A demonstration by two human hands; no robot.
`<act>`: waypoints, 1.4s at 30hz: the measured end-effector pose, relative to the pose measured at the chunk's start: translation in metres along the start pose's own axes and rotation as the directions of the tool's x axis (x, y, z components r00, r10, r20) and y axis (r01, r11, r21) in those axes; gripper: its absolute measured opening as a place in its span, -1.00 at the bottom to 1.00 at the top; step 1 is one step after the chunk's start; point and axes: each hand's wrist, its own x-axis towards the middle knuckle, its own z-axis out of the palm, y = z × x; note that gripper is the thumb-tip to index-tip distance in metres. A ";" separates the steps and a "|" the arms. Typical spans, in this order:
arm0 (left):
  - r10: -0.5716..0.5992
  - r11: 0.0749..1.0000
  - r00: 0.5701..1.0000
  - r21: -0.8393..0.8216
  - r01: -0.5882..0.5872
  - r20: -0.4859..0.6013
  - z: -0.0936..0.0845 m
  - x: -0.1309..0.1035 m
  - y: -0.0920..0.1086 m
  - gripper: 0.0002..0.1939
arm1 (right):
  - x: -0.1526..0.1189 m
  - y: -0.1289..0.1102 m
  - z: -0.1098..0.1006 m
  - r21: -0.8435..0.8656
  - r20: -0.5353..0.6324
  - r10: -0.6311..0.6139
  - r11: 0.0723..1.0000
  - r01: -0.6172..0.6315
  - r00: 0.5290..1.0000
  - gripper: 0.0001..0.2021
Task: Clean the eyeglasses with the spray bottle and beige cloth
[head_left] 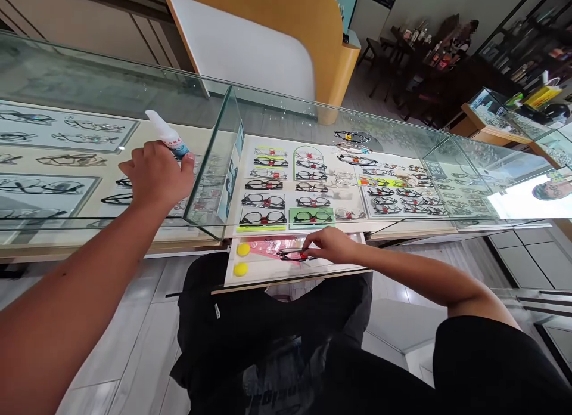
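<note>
My left hand [157, 172] is wrapped round a white bottle [163, 130] with a blue label, held over the glass counter, its pale tip pointing up and left. Low at the centre, my right hand [329, 245] pinches dark-framed glasses [292, 255] over an open white drawer [263, 275]. Beneath the glasses lies a pink packet [268, 246]. Two yellow round objects [242, 259] sit at the drawer's left end.
The glass display case [230, 164] spans the view, with a vertical glass divider between my hands. Several rows of glasses [263, 200] lie inside. A white and orange panel [263, 51] stands behind. A person [462, 36] is at the far right back.
</note>
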 end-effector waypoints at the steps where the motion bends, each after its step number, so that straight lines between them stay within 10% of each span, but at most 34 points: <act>1: 0.000 1.000 1.000 0.003 0.000 0.004 -0.001 0.000 0.001 -0.32 | -0.007 -0.010 -0.004 0.029 -0.003 -0.017 0.999 0.017 1.000 -0.79; 6: -0.004 1.000 1.000 0.023 0.004 0.010 -0.002 -0.001 0.002 -0.31 | -0.045 -0.029 -0.060 -0.057 -0.196 0.006 0.998 -0.017 0.981 -0.76; 13: 0.004 1.000 1.000 0.029 -0.004 0.009 -0.001 0.000 0.001 -0.29 | -0.042 0.031 -0.128 -0.336 -0.441 0.275 0.832 -0.441 0.854 -0.74; 34: -0.006 1.000 1.000 0.028 0.006 0.002 0.002 0.002 -0.002 -0.30 | -0.005 0.083 -0.152 -0.422 -0.455 0.330 0.739 -0.526 0.827 -0.69; 42: -0.012 0.999 1.000 0.042 0.013 -0.020 0.002 0.000 0.000 -0.32 | -0.048 0.004 -0.138 -0.445 -0.460 0.171 0.805 -0.393 0.871 -0.70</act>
